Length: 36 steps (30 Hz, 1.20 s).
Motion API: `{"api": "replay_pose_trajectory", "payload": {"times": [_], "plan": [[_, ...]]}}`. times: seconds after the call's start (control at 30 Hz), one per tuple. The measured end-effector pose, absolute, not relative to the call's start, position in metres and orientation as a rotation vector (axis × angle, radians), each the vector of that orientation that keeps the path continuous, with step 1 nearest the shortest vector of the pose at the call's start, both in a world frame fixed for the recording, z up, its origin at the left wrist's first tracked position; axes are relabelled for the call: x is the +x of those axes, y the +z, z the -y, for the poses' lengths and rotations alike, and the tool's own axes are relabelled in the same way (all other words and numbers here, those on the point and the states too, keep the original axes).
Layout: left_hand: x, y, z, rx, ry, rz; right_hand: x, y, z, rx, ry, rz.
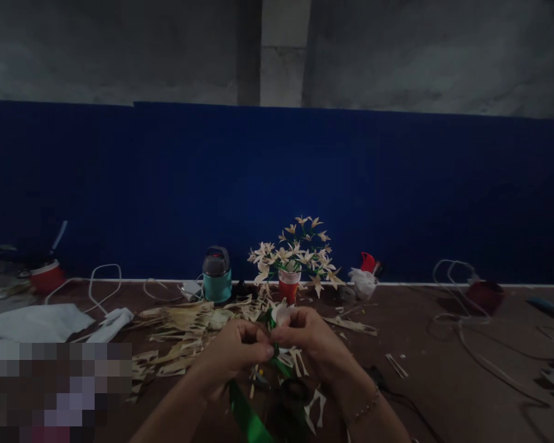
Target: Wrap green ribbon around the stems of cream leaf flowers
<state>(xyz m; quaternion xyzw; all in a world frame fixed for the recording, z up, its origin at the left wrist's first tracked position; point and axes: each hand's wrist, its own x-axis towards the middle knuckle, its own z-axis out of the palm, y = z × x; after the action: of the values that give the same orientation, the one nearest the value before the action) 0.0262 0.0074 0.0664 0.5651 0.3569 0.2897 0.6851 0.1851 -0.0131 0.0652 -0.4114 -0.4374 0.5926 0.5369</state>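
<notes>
Brown tabletop (425, 344): before a red plastic cup (288, 287) propping cream star-shaped flowers (305, 256), left hand (240, 349) and right hand (307, 335) pinch a green-and-white piece (281, 314), seemingly steadying it.

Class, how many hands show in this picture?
2: the left hand at the green ribbon, the right hand at the white petal. Others may be hidden by pixelation.

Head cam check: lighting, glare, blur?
Head view: dim overall, blue panel darkening toward the sides; head view: bright sheen on green ribbon; head view: left hand and right hand readable, fine detail soft; head view: lower-left corner pixelated.
</notes>
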Motion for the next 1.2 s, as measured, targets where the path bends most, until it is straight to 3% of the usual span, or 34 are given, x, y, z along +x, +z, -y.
{"api": "replay_pose_trajectory", "payload": {"times": [0.53,0.97,1.2], "plan": [[0.025,0.070,-0.003,1.230,0.683,-0.713,0.183,0.069,0.017,-0.694,1.568,1.074],[0.031,0.075,0.001,1.411,0.747,-0.793,0.180,0.070,0.016,-0.945,1.350,1.096],[0.027,0.077,-0.001,1.583,0.702,-0.734,0.185,0.067,0.017,-0.924,1.409,1.147]]}}
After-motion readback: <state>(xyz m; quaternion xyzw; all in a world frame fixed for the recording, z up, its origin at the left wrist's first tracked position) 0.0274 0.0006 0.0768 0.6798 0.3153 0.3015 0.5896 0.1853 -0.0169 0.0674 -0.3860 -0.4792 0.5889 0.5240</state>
